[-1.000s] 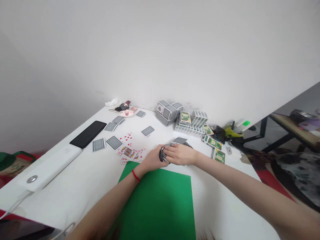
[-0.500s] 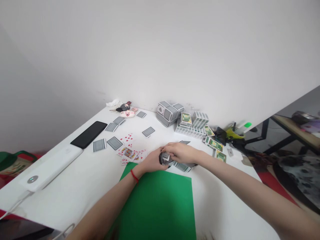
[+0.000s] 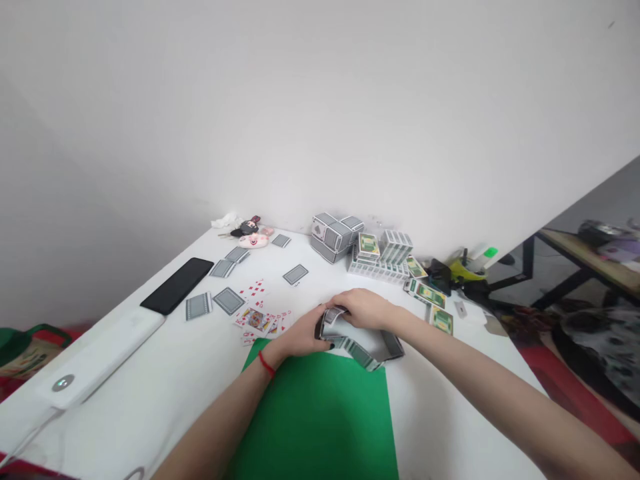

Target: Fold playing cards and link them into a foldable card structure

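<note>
My left hand [image 3: 303, 332] has its fingers closed on the left corner of a ring-shaped frame of folded playing cards [image 3: 357, 352]. The frame has grey-green patterned outer faces and dark edges. My right hand [image 3: 367, 308] curls over the back left part of the same frame, by a small piece with a patterned face [image 3: 334, 315]; its fingertips are partly hidden. White tabletop shows through the middle of the frame. Its front side lies over the back edge of a green sheet [image 3: 320, 413]. Face-up red-suit cards [image 3: 257, 320] lie just left of my left hand.
Blocks built of grey-backed cards [image 3: 333, 237] and stacked card boxes [image 3: 380, 267] stand near the wall. Loose face-down cards [image 3: 229, 301], a black phone [image 3: 177, 285] and a white power strip [image 3: 110, 357] lie left. More green-yellow boxes [image 3: 431, 293] lie right.
The card frame's middle has come into view, and its front side sits lower, nearer to me. My right hand has shifted slightly. The camera view has tilted a little.
</note>
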A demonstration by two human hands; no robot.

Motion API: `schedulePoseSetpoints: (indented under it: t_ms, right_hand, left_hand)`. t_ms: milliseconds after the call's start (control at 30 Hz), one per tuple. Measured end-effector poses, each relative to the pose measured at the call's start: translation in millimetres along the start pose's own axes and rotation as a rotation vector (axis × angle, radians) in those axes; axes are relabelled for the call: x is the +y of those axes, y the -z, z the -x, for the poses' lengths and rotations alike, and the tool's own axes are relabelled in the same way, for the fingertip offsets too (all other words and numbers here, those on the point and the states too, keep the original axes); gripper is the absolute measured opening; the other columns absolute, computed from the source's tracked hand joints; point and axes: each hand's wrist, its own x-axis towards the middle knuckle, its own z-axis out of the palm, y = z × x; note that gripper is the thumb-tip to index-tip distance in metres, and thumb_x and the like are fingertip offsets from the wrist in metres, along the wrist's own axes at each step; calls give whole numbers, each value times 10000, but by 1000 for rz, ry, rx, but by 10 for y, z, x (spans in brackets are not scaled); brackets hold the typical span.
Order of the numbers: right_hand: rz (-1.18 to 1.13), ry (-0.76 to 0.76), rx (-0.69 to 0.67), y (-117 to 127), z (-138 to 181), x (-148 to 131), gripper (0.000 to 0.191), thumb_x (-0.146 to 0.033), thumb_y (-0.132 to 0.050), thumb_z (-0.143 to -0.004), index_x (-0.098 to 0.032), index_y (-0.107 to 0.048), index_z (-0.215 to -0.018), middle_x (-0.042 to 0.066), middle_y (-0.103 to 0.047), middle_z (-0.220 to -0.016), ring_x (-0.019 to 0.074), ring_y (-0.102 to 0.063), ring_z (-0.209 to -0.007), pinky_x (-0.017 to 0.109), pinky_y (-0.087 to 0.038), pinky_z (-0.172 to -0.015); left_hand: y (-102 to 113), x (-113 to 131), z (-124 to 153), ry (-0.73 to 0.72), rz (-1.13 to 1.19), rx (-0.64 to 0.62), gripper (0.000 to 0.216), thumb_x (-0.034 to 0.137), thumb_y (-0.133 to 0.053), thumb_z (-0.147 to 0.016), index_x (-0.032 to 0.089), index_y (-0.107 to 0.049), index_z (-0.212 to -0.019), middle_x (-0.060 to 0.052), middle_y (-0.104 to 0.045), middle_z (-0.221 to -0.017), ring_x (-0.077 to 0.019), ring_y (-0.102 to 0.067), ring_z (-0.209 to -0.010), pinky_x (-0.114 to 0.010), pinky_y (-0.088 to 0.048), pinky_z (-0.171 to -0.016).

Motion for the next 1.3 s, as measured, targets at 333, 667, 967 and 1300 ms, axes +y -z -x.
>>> schedulePoseSetpoints:
  t_ms: [333, 667, 967, 1300]
  right_hand:
    - [205, -371, 43, -53, 97, -18, 261, -247, -363, -890, -172, -608, -940, 105, -687, -900, 215, -633, -831, 265, -378, -672]
    - [170, -512, 187, -145, 65, -167, 255, -261, -310, -909, -182, -547, -961, 82, -684, -903, 216, -638, -810, 269, -359, -633]
    - [219, -592, 231, -246, 6, -301, 234, -197, -316, -886, -139, -532, -956, 114, -683, -853, 218, -656, -753, 270, -369, -596]
    - [254, -532, 211, -258, 7, -345, 215, -193, -321, -893, -117, -515, -946, 143, -678, -824, 224, -663, -715, 271, -401, -589]
  left_hand:
    - [-7, 16, -94, -96, -7, 310, 623, 208, -593, -745, 202, -373, -1328, -78, -423, -1361, -222, -381, -1254, -385, -287, -1065]
    - [-41, -55, -316, -239, -415, 554, 250, 236, -504, -831, 179, -657, -1019, -53, -700, -959, -170, -665, -827, -272, -523, -765]
    - [-176, 33, -307, -214, -697, 625, 255, 206, -450, -853, 150, -650, -1002, -83, -705, -882, -171, -657, -748, -261, -517, -700]
    - [-338, 140, -343, -127, -516, 645, 337, 142, -398, -846, 137, -551, -1147, -119, -647, -1070, -204, -608, -996, -326, -492, -881]
